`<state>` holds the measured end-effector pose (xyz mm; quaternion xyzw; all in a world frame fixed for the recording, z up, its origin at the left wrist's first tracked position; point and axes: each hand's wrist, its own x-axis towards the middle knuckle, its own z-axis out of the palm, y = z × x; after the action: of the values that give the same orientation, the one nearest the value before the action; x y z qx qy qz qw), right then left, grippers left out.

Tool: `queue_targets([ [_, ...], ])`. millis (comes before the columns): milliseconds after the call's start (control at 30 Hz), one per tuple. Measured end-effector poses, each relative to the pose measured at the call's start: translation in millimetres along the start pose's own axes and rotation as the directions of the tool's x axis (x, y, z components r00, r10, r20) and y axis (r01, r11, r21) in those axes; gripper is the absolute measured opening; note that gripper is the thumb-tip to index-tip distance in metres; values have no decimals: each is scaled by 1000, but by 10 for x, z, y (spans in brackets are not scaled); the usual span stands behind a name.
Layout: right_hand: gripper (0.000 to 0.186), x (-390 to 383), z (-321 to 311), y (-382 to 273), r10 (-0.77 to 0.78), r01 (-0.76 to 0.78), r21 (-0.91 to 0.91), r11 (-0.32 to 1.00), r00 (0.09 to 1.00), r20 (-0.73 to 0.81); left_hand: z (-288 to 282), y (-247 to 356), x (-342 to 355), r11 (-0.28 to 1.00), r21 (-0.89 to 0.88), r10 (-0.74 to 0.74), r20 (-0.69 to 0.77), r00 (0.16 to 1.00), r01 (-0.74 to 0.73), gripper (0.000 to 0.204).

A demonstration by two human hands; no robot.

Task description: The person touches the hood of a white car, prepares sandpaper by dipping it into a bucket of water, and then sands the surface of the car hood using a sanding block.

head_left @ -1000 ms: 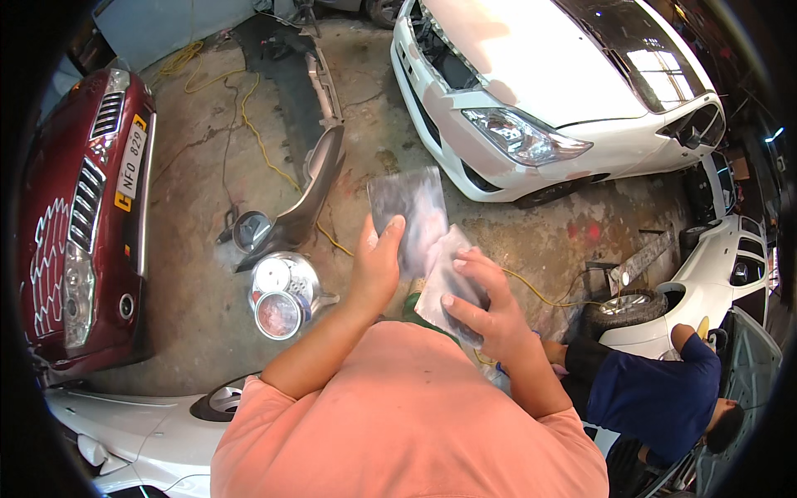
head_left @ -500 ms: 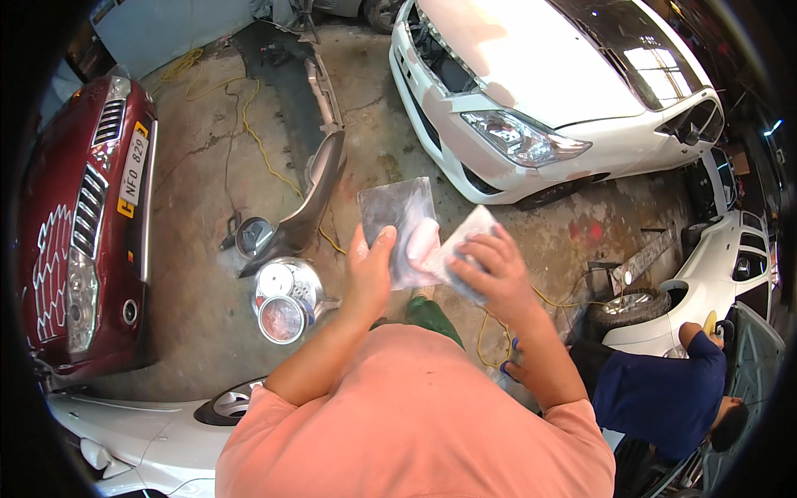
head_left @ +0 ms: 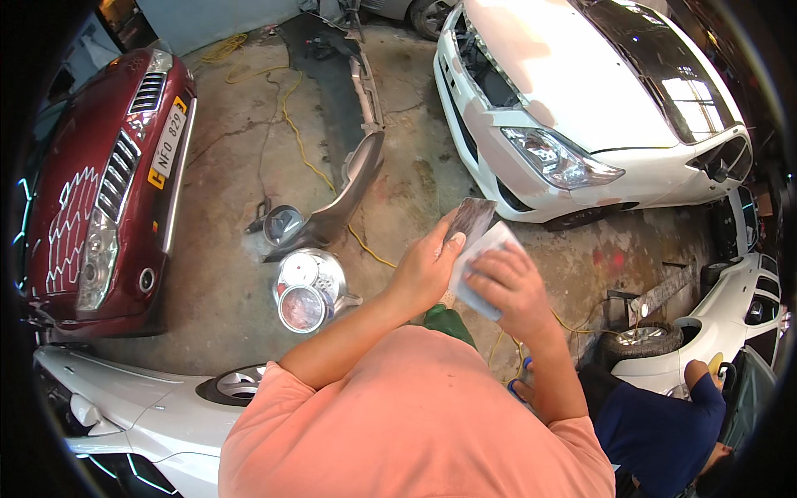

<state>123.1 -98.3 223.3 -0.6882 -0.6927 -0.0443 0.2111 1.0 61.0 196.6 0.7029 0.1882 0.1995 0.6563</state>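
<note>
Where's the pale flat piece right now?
Head view, just right of centre: the pale flat piece is in the right hand, close beside the dark plate in the left hand.

A salmon-pink shirt [head_left: 407,415] with short, loose sleeves [head_left: 290,378] above green legwear [head_left: 448,322].

Light is uneven: the white car's hood [head_left: 581,83] at the upper right washes out near the top edge, and its windshield [head_left: 660,70] carries a bright, window-like reflection. Jagged white streaks gleam on the maroon SUV's hood [head_left: 73,178] at left. The lower right sinks into shadow. The right hand [head_left: 508,282] looks soft, probably from motion. Fisheye curvature bends the margins, which fade to black.
</note>
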Motion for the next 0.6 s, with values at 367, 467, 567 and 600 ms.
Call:
queue_targets([
  [367, 54, -209, 70, -136, 63, -1, 268, 963, 973, -224, 54, 46, 108, 888, -457, -172, -219, 960, 54, 33],
  [467, 72, -161, 284, -37, 87, -3, 328, 945, 966, -243, 159, -72, 92, 537, -827, -409, -86, 909, 164, 29],
  [567, 68, -205, 366, 251, 277, -218, 320, 922, 949, -150, 127, -190, 43, 488, -842, -470, -31, 882, 231, 30],
  [600, 56, -232, 324, 345, 276, -264, 90, 960, 947, -166, 101, -214, 37, 474, -846, -473, -12, 881, 243, 34],
])
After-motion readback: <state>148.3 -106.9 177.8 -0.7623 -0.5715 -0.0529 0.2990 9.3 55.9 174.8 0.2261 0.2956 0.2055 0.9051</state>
